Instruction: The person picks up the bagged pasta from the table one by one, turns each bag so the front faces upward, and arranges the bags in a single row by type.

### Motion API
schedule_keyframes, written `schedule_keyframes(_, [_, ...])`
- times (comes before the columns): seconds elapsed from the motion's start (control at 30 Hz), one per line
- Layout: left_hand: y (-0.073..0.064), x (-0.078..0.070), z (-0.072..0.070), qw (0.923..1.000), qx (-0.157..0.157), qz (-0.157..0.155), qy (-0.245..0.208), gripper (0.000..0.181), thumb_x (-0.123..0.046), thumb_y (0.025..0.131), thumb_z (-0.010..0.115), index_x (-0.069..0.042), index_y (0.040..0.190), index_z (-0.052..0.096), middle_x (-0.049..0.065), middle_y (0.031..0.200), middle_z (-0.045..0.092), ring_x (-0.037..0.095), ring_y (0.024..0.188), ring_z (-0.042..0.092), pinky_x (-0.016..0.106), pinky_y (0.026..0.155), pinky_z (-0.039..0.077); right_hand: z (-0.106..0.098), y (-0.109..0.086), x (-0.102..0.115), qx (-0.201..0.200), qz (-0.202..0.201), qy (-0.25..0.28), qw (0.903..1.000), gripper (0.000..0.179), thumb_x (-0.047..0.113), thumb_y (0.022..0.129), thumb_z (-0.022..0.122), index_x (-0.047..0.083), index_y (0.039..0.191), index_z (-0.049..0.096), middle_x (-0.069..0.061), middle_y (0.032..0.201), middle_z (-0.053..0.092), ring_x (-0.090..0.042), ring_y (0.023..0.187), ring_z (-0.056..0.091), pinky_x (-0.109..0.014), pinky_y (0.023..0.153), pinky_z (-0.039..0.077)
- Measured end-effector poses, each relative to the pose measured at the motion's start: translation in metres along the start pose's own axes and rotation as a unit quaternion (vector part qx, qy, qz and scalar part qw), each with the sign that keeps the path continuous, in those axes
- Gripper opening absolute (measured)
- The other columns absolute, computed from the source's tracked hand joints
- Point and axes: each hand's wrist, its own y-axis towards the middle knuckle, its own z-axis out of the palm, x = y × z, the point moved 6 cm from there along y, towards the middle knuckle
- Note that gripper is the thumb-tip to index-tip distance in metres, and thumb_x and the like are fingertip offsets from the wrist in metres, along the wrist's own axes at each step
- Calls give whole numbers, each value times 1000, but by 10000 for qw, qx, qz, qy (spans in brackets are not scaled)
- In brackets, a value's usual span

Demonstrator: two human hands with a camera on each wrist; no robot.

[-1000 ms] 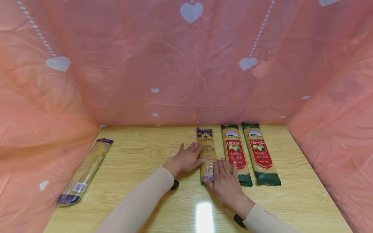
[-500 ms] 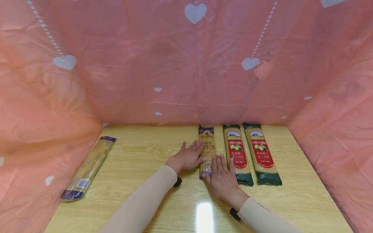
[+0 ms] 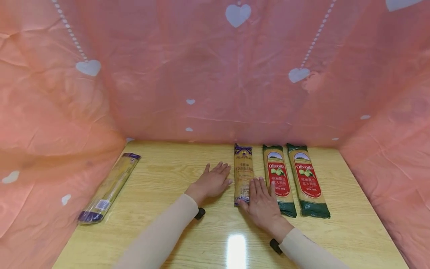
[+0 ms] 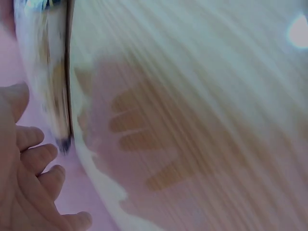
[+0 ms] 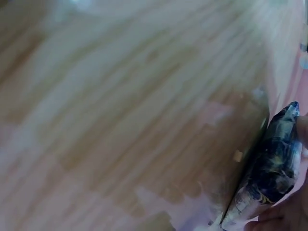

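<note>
While both my hands lay flat on the wooden table, only one brand could be read: "Olivoila" on the red labels of two green-ended packets at centre right of the head view. Just left of them lay the purple-topped spaghetti packet, its small print too fine to read. My right hand, fingers straight, rested on its near end; my left hand, fingers spread and relaxed, lay just beside its left edge. A fourth packet lay well apart at lower left. Four packets, two hands.
</note>
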Motion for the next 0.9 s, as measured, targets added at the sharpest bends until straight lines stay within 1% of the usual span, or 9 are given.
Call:
schedule_keyframes(0.13, [-22, 29, -13, 9997, -169, -179, -67, 64, -43, 115, 38, -10, 169, 25, 12, 175, 23, 29, 164, 15, 65, 129, 10, -1, 0, -1, -181, -58, 46, 9998, 87, 58, 106, 54, -8, 159, 37, -29, 165, 38, -45, 158, 29, -70, 126, 11])
schedule_keyframes(0.23, [-42, 57, -22, 9988, -296, -379, -127, 65, -40, 115, 40, -7, 168, 24, 15, 175, 24, 32, 164, 13, 67, 128, 9, -1, 0, 0, -285, -122, 25, 9995, 85, 57, 106, 54, -8, 158, 38, -28, 164, 40, -45, 157, 31, -70, 126, 14])
schedule_keyframes(0.37, [-72, 95, -32, 9962, -479, -713, -143, 65, -37, 115, 44, -4, 168, 23, 19, 174, 23, 36, 164, 13, 70, 127, 8, -1, 0, 1, -342, -180, -38, 9992, 85, 57, 106, 55, -8, 158, 40, -28, 163, 41, -43, 156, 33, -70, 126, 16])
schedule_keyframes(0.57, [-122, 149, -47, 9898, -715, -1225, -106, 65, -33, 114, 45, 1, 166, 25, 26, 172, 24, 44, 161, 15, 76, 123, 7, -2, 0, 0, -379, -166, -25, 9991, 85, 57, 105, 56, -7, 158, 40, -27, 163, 41, -43, 157, 33, -70, 125, 16])
schedule_keyframes(0.7, [-159, 184, -54, 9832, -805, -1637, 49, 66, -32, 113, 47, 7, 163, 27, 34, 168, 26, 52, 157, 20, 80, 119, 12, 0, 1, -1, -295, -151, 11, 9995, 86, 58, 105, 55, -7, 159, 39, -27, 164, 40, -43, 157, 31, -70, 126, 15])
schedule_keyframes(0.83, [-197, 220, -54, 9748, -824, -2074, 72, 69, -31, 112, 49, 14, 159, 26, 42, 163, 24, 59, 152, 22, 83, 114, 16, 0, 1, -1, -188, -125, 13, 9997, 86, 59, 106, 53, -6, 160, 38, -26, 165, 39, -42, 158, 29, -69, 126, 14])
schedule_keyframes(0.87, [-207, 228, -53, 9726, -792, -2186, 54, 71, -31, 112, 49, 16, 158, 25, 44, 162, 23, 61, 151, 21, 83, 114, 16, 0, 1, -1, -167, -125, 9, 9998, 86, 59, 106, 53, -6, 160, 37, -26, 166, 38, -42, 158, 29, -69, 126, 14])
schedule_keyframes(0.9, [-216, 236, -50, 9704, -704, -2309, -21, 73, -33, 112, 47, 17, 159, 21, 45, 162, 19, 61, 152, 18, 83, 114, 14, 0, 1, 0, -147, -123, 1, 9998, 86, 59, 106, 53, -6, 160, 37, -26, 166, 38, -42, 158, 29, -69, 126, 13])
